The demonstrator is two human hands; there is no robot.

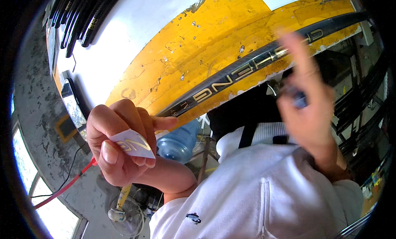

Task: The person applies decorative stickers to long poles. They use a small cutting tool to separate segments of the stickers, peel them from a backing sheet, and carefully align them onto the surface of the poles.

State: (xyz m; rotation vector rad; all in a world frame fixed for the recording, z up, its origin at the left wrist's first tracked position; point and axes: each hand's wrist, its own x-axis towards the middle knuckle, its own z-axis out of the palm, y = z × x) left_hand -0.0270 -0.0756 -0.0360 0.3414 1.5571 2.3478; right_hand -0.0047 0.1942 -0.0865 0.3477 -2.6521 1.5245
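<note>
My left hand (119, 142) is closed, pinching a small white sticker (133, 143) with gold lettering between thumb and fingers. One of its fingers stretches right, to the near left end of a long black bar (225, 76). The bar is glossy, carries large gold letters and lies along the front edge of the yellow table (165, 57). My right hand (307, 94) is smeared by motion near the bar's right part, with one finger pointing up. A small dark object (300, 99) sits in its grip, too blurred to name.
Several black tubes (78, 20) lie on a white sheet (111, 33) at the far left. A phone (73, 101) rests at the table's left edge. Below are a blue water bottle (179, 142), a fan (128, 214) and a red hose (66, 187). More black tubes hang at the right.
</note>
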